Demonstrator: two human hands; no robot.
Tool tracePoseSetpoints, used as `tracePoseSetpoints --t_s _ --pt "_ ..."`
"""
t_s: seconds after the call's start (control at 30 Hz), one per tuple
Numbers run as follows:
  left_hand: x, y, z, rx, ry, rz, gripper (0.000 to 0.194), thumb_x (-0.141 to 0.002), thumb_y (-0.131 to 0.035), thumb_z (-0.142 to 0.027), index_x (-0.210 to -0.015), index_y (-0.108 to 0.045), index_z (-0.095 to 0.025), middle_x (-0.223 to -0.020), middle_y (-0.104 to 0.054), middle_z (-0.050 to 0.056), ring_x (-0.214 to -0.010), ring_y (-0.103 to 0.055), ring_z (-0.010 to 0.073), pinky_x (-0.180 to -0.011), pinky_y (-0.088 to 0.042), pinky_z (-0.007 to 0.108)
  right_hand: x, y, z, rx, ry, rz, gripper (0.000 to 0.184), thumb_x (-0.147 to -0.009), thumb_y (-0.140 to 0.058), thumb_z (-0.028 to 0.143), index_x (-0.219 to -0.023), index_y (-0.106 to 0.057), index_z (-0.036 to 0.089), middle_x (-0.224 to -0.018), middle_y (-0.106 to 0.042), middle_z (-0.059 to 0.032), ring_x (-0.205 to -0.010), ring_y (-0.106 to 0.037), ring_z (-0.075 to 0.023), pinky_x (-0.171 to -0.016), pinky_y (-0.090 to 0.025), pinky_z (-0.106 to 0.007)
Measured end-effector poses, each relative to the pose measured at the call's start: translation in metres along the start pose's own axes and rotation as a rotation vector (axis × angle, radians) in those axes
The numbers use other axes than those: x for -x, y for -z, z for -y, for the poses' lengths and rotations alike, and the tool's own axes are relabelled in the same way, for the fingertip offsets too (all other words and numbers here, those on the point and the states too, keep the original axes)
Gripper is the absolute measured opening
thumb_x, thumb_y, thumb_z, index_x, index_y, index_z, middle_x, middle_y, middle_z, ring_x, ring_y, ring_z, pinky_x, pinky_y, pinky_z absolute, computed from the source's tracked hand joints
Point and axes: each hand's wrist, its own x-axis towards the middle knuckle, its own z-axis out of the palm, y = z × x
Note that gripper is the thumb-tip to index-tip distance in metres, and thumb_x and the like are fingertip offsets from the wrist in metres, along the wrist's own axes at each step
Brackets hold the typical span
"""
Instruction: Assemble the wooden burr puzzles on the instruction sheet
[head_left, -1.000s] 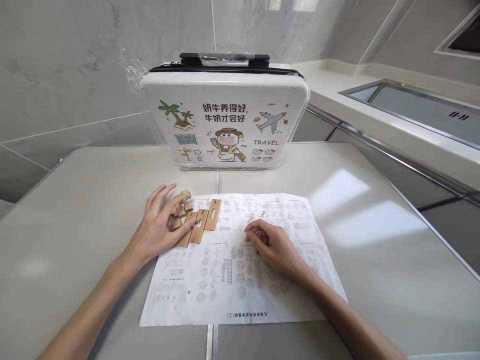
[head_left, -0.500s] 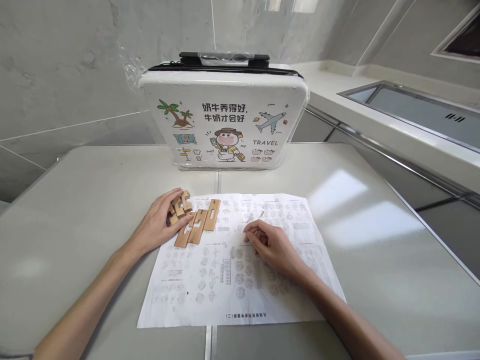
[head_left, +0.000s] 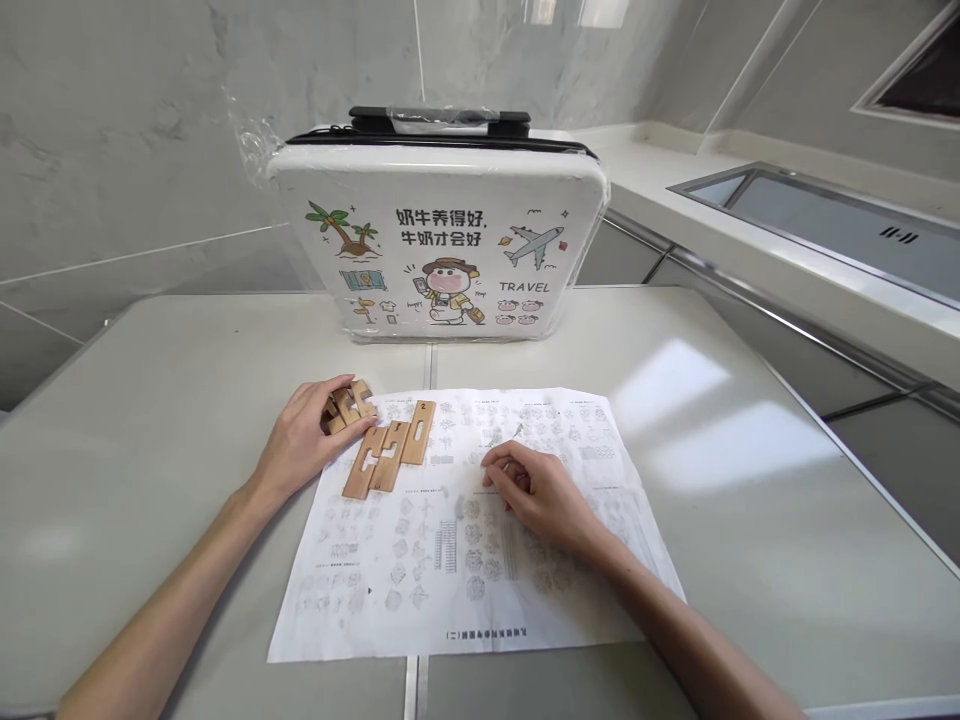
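Note:
My left hand is closed round a small group of notched wooden puzzle pieces, its fingers on the far side and the thumb on the near side. The pieces lie side by side at the sheet's upper left corner, partly hidden by the hand. Close to my thumb lie three flat wooden puzzle pieces with cut-outs, set in a stepped row; the rightmost is marked 2. My right hand rests on the printed instruction sheet with its fingers curled in, and no object shows in it.
Behind the sheet stands a white case with cartoon prints, a black handle and clear plastic wrap. It is upright on the light table, near the wall. A counter with a sink runs along the right.
My left thumb has drawn back slightly from the flat pieces, and the notched pieces sit a little closer together. My right hand keeps its pose. The whole view has shifted slightly.

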Motion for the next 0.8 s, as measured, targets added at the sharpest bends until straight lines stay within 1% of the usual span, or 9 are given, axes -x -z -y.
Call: tracePoseSetpoints --t_s 0.1,0.13,0.27,0.33,0.37,0.43,0.57,0.7,0.8 --pt "0.004 0.004 -0.026 0.027 0.010 -0.040 0.066 -0.093 -0.068 -0.071 -0.139 -0.062 -0.024 -0.129 -0.071 0.011 -0.113 -0.069 0.0315 -0.101 -0.057 0.047 0.000 0.000 0.000 -0.047 -0.002 0.007 0.013 -0.105 -0.057 0.031 -0.104 -0.067 0.023 -0.087 -0.077 -0.0029 -0.064 -0.066 -0.0160 -0.059 -0.051 -0.029" --pt "0.007 0.003 -0.038 0.058 -0.018 -0.016 0.066 -0.093 -0.070 -0.070 -0.140 -0.061 -0.025 -0.129 -0.071 0.010 -0.115 -0.069 0.0316 -0.102 -0.057 0.047 0.000 0.000 0.000 -0.075 -0.004 0.007 0.014 -0.106 -0.058 0.033 -0.104 -0.067 0.023 -0.087 -0.077 -0.0033 -0.063 -0.066 -0.0160 -0.058 -0.051 -0.029" --pt "0.019 -0.010 -0.089 0.198 -0.181 0.196 0.072 -0.094 -0.073 -0.065 -0.152 -0.052 -0.028 -0.137 -0.069 0.011 -0.122 -0.067 0.0331 -0.100 -0.059 0.051 -0.001 0.000 -0.002 -0.209 -0.016 -0.040 0.024 -0.106 -0.058 0.045 -0.106 -0.066 0.022 -0.089 -0.076 -0.0047 -0.059 -0.064 -0.0148 -0.054 -0.051 -0.028" --pt "0.023 -0.023 -0.107 0.242 -0.282 0.249 0.070 -0.094 -0.074 -0.063 -0.151 -0.052 -0.030 -0.137 -0.070 0.010 -0.127 -0.065 0.0340 -0.104 -0.057 0.055 -0.001 0.001 -0.004 -0.258 -0.016 -0.092 0.029 -0.106 -0.058 0.050 -0.106 -0.065 0.022 -0.089 -0.075 -0.0048 -0.056 -0.061 -0.0140 -0.051 -0.049 -0.028" --pt "0.025 -0.030 -0.114 0.262 -0.321 0.274 0.069 -0.095 -0.074 -0.060 -0.152 -0.051 -0.029 -0.136 -0.070 0.010 -0.127 -0.065 0.0333 -0.103 -0.058 0.054 -0.001 0.001 -0.005 -0.271 -0.013 -0.122 0.030 -0.105 -0.058 0.051 -0.106 -0.065 0.022 -0.089 -0.074 -0.0045 -0.055 -0.060 -0.0136 -0.050 -0.048 -0.027" --pt "0.026 -0.041 -0.122 0.298 -0.363 0.305 0.067 -0.097 -0.074 -0.056 -0.153 -0.049 -0.029 -0.135 -0.069 0.010 -0.126 -0.066 0.0315 -0.099 -0.060 0.049 0.000 0.001 -0.007 -0.273 0.000 -0.177 0.030 -0.105 -0.059 0.051 -0.105 -0.064 0.022 -0.086 -0.072 -0.0039 -0.054 -0.057 -0.0133 -0.048 -0.047 -0.027" --pt "0.026 -0.050 -0.128 0.317 -0.406 0.302 0.073 -0.094 -0.078 -0.054 -0.155 -0.047 -0.028 -0.130 -0.070 0.011 -0.120 -0.068 0.0310 -0.099 -0.060 0.049 0.001 0.002 -0.008 -0.197 0.039 -0.228 0.023 -0.106 -0.058 0.045 -0.105 -0.065 0.022 -0.082 -0.071 -0.0035 -0.057 -0.056 -0.0146 -0.050 -0.044 -0.027" --pt "0.026 -0.043 -0.125 0.255 -0.403 0.290 0.083 -0.090 -0.082 -0.056 -0.156 -0.043 -0.025 -0.136 -0.067 0.013 -0.126 -0.065 0.0330 -0.102 -0.058 0.050 0.003 0.001 -0.008 -0.028 0.103 -0.217 0.017 -0.106 -0.055 0.036 -0.106 -0.065 0.023 -0.078 -0.069 -0.0023 -0.060 -0.056 -0.0162 -0.054 -0.044 -0.029" --pt "0.024 -0.035 -0.121 0.194 -0.385 0.257 0.089 -0.081 -0.088 -0.062 -0.151 -0.048 -0.023 -0.141 -0.065 0.015 -0.134 -0.059 0.0383 -0.109 -0.052 0.057 0.005 0.001 -0.008 0.136 0.152 -0.188 0.012 -0.104 -0.054 0.031 -0.107 -0.064 0.024 -0.073 -0.065 0.0004 -0.058 -0.054 -0.0156 -0.054 -0.042 -0.028"
